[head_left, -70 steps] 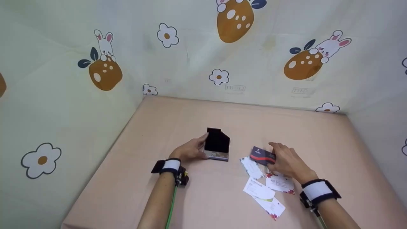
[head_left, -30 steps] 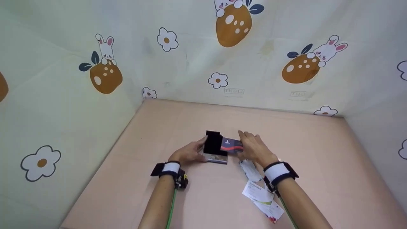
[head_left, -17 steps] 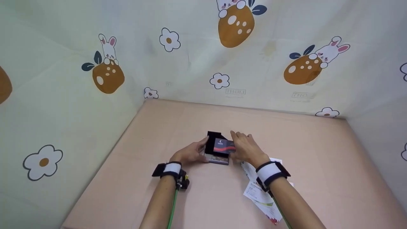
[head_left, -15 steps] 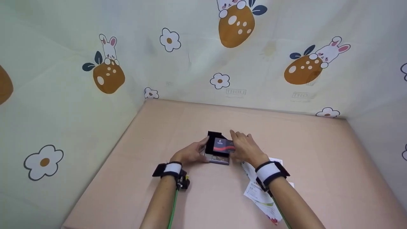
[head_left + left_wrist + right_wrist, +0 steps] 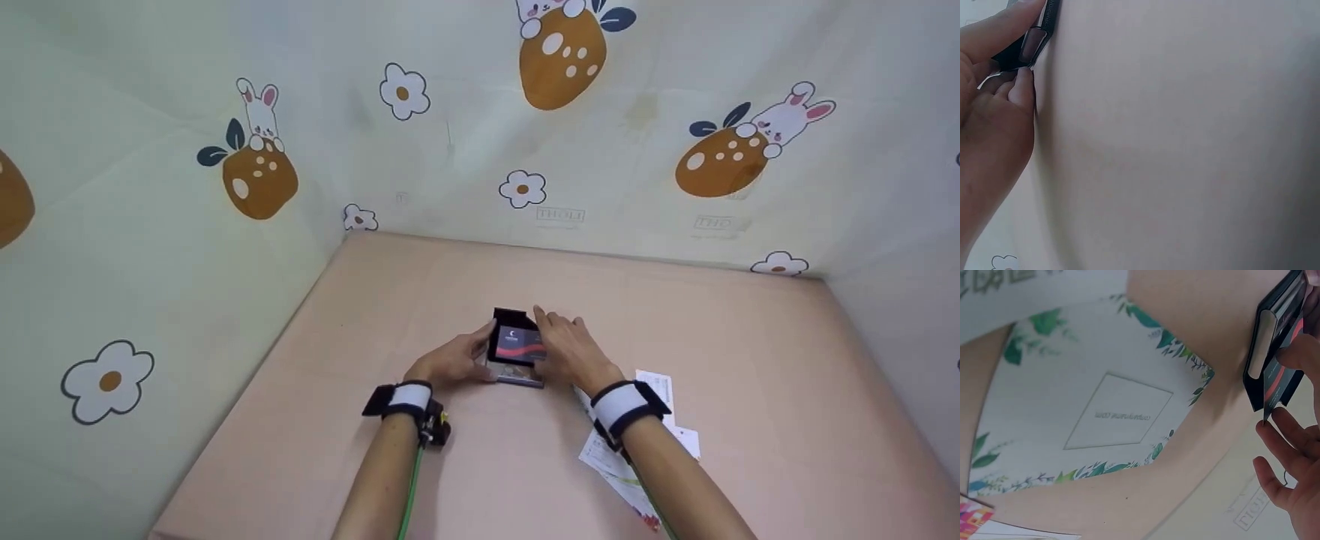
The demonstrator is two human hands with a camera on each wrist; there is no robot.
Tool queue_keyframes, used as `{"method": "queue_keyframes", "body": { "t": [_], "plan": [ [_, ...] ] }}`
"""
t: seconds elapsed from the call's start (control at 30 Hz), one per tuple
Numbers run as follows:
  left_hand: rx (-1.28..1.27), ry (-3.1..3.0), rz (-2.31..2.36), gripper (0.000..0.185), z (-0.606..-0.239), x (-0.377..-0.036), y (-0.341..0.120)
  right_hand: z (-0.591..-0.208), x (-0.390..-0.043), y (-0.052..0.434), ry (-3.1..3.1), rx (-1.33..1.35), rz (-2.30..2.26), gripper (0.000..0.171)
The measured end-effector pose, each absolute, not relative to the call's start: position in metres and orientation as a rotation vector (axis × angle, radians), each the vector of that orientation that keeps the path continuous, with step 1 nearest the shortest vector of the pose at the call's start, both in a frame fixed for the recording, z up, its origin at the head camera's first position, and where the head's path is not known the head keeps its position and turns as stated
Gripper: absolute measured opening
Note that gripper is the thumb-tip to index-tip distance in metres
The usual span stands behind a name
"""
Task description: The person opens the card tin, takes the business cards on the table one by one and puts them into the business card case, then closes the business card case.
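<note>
A black business card case [image 5: 510, 314] stands at the middle of the table with its flap raised. My left hand [image 5: 454, 359] grips it by the left side, thumb at the near corner; the left wrist view catches only an edge of the case [image 5: 1050, 19]. My right hand [image 5: 574, 352] pinches a dark business card [image 5: 517, 343] with a red wavy stripe by its right end. That card lies over the case's opening, slanted against the case in the right wrist view. Whether its left edge touches the inside cannot be told.
Several white business cards [image 5: 609, 459] lie overlapping on the table, partly under my right forearm. One with green leaf borders [image 5: 1100, 394] fills much of the right wrist view. A patterned cloth wall [image 5: 450, 135] rises behind the pink tabletop [image 5: 420, 262].
My right hand has carried the dark card left, from the spread of white cards over to the case, then a little further left across it. The left hand has stayed on the case.
</note>
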State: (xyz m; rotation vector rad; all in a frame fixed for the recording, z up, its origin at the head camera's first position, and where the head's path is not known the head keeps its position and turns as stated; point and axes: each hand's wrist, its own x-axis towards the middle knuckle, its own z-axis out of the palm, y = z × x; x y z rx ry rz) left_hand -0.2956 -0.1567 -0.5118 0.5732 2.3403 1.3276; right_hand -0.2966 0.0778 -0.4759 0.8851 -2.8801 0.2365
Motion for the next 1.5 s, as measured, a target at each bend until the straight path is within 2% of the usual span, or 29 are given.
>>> {"method": "queue_keyframes", "body": {
  "t": [0.23, 0.73, 0.83, 1.03, 1.13, 1.23, 1.5],
  "plan": [
    [0.5, 2.323, 1.342, 0.1, -0.512, -0.296, -0.154, -0.478, -0.297, 0.073, -2.919, 0.878, 0.26, 0.092],
    [0.508, 2.311, 1.353, 0.101, -0.509, -0.294, -0.152, -0.484, -0.294, 0.072, -2.871, 0.903, 0.302, 0.076],
    [0.523, 2.302, 1.363, 0.102, -0.509, -0.294, -0.152, -0.486, -0.293, 0.073, -2.83, 0.923, 0.289, 0.066],
    [0.531, 2.306, 1.36, 0.102, -0.509, -0.294, -0.153, -0.492, -0.292, 0.073, -2.75, 0.944, 0.296, 0.031],
    [0.53, 2.32, 1.35, 0.102, -0.509, -0.293, -0.153, -0.495, -0.29, 0.072, -2.717, 0.96, 0.311, 0.023],
    [0.526, 2.331, 1.344, 0.101, -0.508, -0.293, -0.154, -0.497, -0.287, 0.071, -2.71, 0.986, 0.353, 0.025],
    [0.563, 2.378, 1.312, 0.099, -0.509, -0.294, -0.156, -0.501, -0.277, 0.067, -2.806, 1.01, 0.429, 0.047]
  ]
}}
